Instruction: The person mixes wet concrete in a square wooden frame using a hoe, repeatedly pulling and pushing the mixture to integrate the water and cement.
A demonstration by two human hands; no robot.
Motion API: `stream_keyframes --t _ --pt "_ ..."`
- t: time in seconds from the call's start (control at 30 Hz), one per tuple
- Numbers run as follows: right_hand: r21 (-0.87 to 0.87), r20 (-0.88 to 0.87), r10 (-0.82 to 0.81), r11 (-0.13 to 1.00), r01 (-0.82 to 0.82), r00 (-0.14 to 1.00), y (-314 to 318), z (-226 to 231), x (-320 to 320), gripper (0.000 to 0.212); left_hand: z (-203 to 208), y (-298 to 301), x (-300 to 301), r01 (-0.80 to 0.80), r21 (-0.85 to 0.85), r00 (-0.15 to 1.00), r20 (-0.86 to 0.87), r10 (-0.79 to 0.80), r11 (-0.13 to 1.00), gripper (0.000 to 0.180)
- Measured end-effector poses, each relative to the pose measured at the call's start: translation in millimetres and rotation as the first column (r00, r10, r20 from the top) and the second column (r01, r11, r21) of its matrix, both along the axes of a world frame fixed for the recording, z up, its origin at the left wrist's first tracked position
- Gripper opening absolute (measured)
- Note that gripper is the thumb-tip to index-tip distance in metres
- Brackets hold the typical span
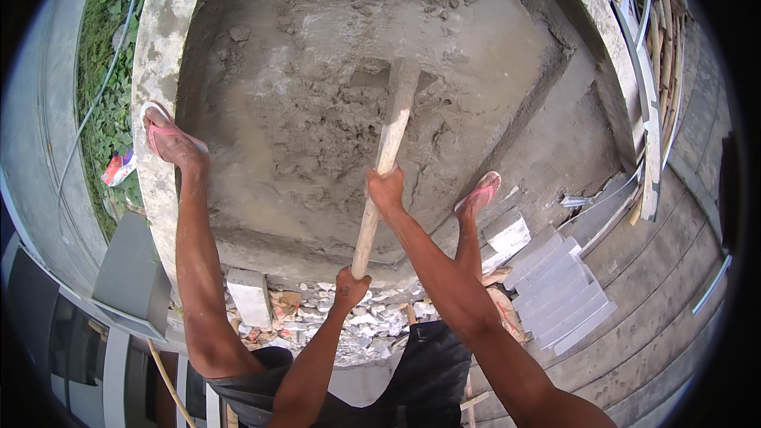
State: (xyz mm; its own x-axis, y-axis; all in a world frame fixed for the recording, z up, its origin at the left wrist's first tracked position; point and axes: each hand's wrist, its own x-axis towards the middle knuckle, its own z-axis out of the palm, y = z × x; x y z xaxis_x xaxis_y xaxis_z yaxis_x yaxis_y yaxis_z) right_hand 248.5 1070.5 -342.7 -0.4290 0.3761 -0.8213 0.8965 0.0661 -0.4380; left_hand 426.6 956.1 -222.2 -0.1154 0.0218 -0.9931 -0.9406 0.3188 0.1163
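A long wooden-handled hoe (393, 131) slants away from me into wet grey mortar (317, 127). My left hand (351, 287) is wrapped round the handle near its close end. Further up the shaft my right hand (386, 188) grips it with closed fingers. The dark blade (370, 73) shows on both sides of the handle's far end; its lower edge seems sunk in the mix. Lumps and furrows mark the mortar around the blade, and murky water (507, 47) lies over it at the upper right.
My left foot stands on the pale concrete wall (162, 55) at the left, my right foot at the near right edge. Broken rubble (357, 321) and a white block (250, 297) lie below. Grey slabs (563, 293) are stacked at the right, near poles (670, 55).
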Motion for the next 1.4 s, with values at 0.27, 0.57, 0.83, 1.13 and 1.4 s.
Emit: stream_keyframes --t 0.27,0.57,0.83,1.13,1.4 --pt "-0.154 0.146 -0.243 0.952 0.265 0.959 -2.8 115.3 11.8 0.020 44.3 -24.3 35.5 0.170 0.097 0.976 -0.151 -0.155 0.981 0.026" --pt "-0.184 -0.658 -0.178 0.980 0.074 0.732 40.6 126.8 -302.1 0.028 -34.9 17.5 -300.9 0.019 0.269 0.816 -0.560 0.141 0.963 0.036" --pt "0.063 -0.442 0.046 0.998 -0.021 0.896 15.4 -28.3 -421.9 0.029 -106.8 14.6 -384.3 -0.035 0.095 0.911 -0.406 0.071 0.995 0.027" --pt "-0.008 -0.158 0.188 0.982 -0.191 0.969 -15.2 -52.2 -389.6 0.021 -97.5 17.4 -335.6 -0.214 0.006 0.960 -0.184 0.211 0.977 0.034" --pt "0.149 0.045 0.377 0.913 -0.379 0.925 11.4 -75.5 -280.3 0.044 -47.4 36.9 -256.1 -0.370 0.100 0.929 0.040 0.368 0.924 0.018"
